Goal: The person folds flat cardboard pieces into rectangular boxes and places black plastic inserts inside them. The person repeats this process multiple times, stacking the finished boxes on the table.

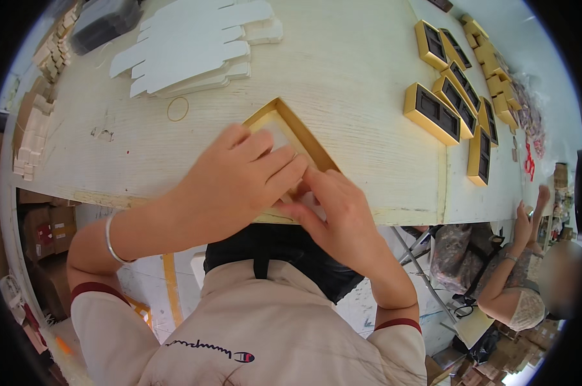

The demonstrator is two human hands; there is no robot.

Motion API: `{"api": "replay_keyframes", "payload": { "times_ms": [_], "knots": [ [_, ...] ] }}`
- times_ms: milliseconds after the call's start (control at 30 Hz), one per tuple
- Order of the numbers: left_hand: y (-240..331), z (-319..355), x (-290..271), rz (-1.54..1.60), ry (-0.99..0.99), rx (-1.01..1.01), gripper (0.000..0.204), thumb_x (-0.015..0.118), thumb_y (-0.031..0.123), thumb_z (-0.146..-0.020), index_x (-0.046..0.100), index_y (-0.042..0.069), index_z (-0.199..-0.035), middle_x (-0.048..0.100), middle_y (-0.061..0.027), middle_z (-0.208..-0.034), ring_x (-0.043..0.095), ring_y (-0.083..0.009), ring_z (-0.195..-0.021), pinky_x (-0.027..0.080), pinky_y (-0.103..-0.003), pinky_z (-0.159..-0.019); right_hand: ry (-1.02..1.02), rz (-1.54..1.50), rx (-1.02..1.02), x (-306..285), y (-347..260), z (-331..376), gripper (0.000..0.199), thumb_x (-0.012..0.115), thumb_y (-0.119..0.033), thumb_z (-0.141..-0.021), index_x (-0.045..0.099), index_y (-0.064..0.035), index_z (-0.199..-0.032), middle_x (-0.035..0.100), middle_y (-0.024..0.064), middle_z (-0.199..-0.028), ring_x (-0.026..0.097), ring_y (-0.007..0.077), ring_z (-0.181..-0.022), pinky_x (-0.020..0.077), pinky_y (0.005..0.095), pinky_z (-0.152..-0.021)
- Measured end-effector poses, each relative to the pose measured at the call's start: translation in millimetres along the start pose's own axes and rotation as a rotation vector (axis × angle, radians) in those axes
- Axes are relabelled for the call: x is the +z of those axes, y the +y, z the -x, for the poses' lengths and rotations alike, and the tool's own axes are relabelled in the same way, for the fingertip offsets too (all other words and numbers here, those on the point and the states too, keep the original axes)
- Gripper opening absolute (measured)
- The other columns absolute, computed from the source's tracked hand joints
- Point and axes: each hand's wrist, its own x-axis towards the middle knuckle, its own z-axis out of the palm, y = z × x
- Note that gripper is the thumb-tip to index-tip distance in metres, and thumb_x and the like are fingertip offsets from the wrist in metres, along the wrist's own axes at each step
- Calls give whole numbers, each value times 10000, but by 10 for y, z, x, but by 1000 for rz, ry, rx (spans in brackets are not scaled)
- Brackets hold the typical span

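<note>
An open gold box, shallow and rectangular, lies slantwise at the table's near edge in front of me. Something pale shows inside it, mostly covered by my hands. My left hand reaches over the box from the left with its fingers curled down into it. From the right, my right hand bends its fingers and thumb together at the near end of the box. The fingertips of both hands meet there, and they hide whatever is between them.
Flat white carton blanks are stacked at the far left, with a rubber band nearer. Gold boxes with black inserts stand at the right. Dark trays lie at the far left corner. Another person's arm is at the right edge.
</note>
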Motion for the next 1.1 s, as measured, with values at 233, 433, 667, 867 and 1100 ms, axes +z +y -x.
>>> {"api": "replay_keyframes", "payload": {
  "times_ms": [233,433,667,867,1100],
  "knots": [
    [-245,61,23,251,-95,72,435,730,378,-670,599,64,-942,591,-58,-1099,526,-238,-904,455,-375,-797,-10,367,-248,-395,182,179,587,624,17,-666,592,-73,-1245,582,122,-1062,572,283,-938,456,350,-800],
    [-174,43,-33,238,-45,146,384,748,348,-670,615,103,-935,573,-48,-1146,532,-247,-901,468,-361,-783,-239,367,-291,-348,340,122,489,696,-82,-687,625,-131,-1168,561,78,-1037,558,250,-943,441,359,-808],
    [-110,242,152,490,-43,137,353,768,273,-667,581,93,-907,567,-42,-1045,548,-209,-809,456,-331,-703,-264,82,-261,-329,342,128,347,771,-174,-684,636,-103,-996,534,57,-921,538,237,-831,414,352,-737],
    [95,190,246,551,25,-61,260,757,163,-698,578,85,-869,557,-40,-847,537,-217,-710,453,-336,-624,-95,179,-250,-46,297,97,182,726,-112,-745,549,-82,-777,456,60,-773,478,231,-704,374,355,-651],
    [296,155,336,539,131,-199,143,734,69,-716,650,86,-831,557,-43,-755,540,-221,-630,436,-329,-533,-180,-205,104,-156,160,126,320,707,-51,-723,613,-44,-1028,539,95,-852,537,281,-778,426,371,-707]
  ]
}}
